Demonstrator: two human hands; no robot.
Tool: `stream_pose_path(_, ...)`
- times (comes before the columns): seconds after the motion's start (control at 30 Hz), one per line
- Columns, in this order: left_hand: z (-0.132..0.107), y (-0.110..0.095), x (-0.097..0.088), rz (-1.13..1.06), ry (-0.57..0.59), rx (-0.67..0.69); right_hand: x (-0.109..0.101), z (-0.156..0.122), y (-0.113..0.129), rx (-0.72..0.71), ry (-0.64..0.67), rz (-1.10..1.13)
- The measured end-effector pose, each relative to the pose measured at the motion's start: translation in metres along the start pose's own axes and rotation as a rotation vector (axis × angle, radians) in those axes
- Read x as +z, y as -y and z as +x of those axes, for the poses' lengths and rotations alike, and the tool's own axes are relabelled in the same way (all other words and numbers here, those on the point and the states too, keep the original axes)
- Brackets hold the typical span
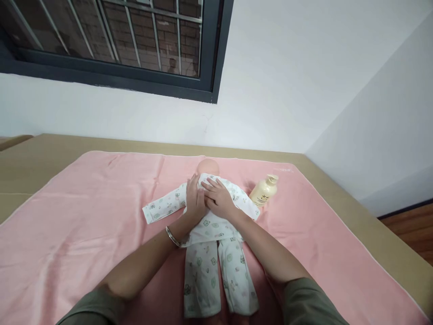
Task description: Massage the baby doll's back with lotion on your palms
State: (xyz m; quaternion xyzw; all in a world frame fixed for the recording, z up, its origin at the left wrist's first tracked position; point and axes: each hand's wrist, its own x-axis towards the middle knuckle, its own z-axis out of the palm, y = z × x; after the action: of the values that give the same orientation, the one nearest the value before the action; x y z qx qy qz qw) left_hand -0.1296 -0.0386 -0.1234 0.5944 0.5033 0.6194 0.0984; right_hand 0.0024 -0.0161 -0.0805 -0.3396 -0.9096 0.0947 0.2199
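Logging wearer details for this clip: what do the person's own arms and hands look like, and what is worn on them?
Both forearms are bare. Short olive-green sleeves cover the upper arms. The left hand has a thin silver bangle at the wrist; the right hand wears no glove or wristband. Rings cannot be made out.
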Motion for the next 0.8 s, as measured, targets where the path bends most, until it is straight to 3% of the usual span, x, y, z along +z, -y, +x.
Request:
stream_pose_path(0.07,-0.001,0.002,0.002,0.011,-0.001,-0.008,-0.005,-0.008,-0.018,0.021,-0.013,0.052)
stream_pose_path(0.17,0.000,0.002,0.005,0.024,-0.003,-0.002,-0.009,-0.012,-0.034,0.167,-0.065,0.051)
stream_pose_path(0.3,0.005,0.003,0.003,0.103,0.090,-0.052,0.004,-0.013,-0.025,0.362,-0.181,0.017)
stream_pose_path(0.4,0.011,0.006,-0.001,0.170,0.169,-0.120,0.014,-0.022,-0.010,0.411,-0.220,0.014)
stream_pose_path(0.53,0.017,0.010,-0.003,0.269,0.245,-0.046,0.016,-0.034,0.002,0.395,-0.194,0.019)
stream_pose_path(0.67,0.013,0.008,-0.001,0.382,0.285,0.007,0.004,-0.025,-0.001,0.366,-0.135,-0.003)
stream_pose_path(0.8,-0.012,-0.001,-0.006,0.441,0.308,0.073,-0.010,0.001,-0.014,0.557,-0.038,-0.042)
